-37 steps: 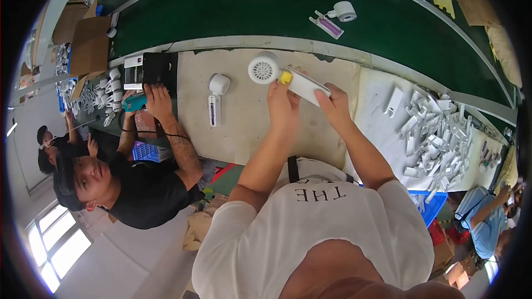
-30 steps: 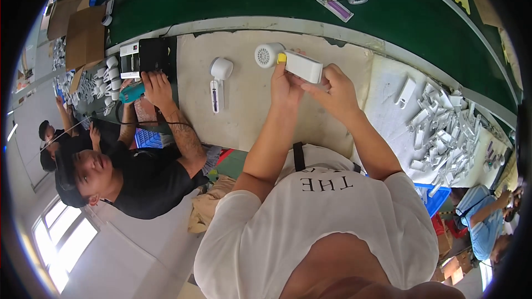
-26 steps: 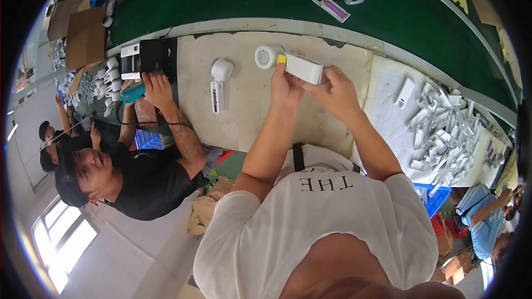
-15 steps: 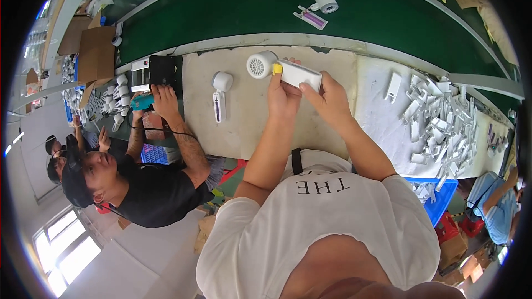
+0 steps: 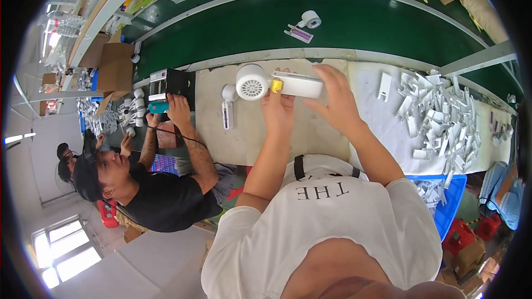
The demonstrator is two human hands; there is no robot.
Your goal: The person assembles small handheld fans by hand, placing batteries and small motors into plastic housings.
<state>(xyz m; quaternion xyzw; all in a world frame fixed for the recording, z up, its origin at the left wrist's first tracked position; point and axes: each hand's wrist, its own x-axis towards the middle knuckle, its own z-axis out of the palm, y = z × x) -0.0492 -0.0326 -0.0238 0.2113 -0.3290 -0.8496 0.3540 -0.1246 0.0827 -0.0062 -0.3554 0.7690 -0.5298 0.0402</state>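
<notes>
Over the beige mat, my left hand (image 5: 278, 112) grips a white device with a round grilled head (image 5: 252, 83) at its neck. The grille faces up. A yellow covering (image 5: 276, 85) sits at the tip of my left thumb. The device's long boxy handle (image 5: 302, 86) points to the right. My right hand (image 5: 339, 102) is around the handle's right end, fingers and thumb spread apart; whether it touches the handle I cannot tell. Left of the held device, a similar white device (image 5: 227, 112) lies on the mat, with a purplish strip along its open handle.
Many white plastic shells (image 5: 440, 122) are heaped on the white sheet at right; a single shell (image 5: 384, 86) lies apart. Another round-headed device (image 5: 307, 22) rests on the green surface beyond. At left, a co-worker (image 5: 149, 188) handles a teal tool (image 5: 159, 107) beside a black-and-white box (image 5: 168, 83).
My right hand has loosened from the handle, its fingers now spread. The device has turned so its handle lies more level. The whole view has shifted slightly.
</notes>
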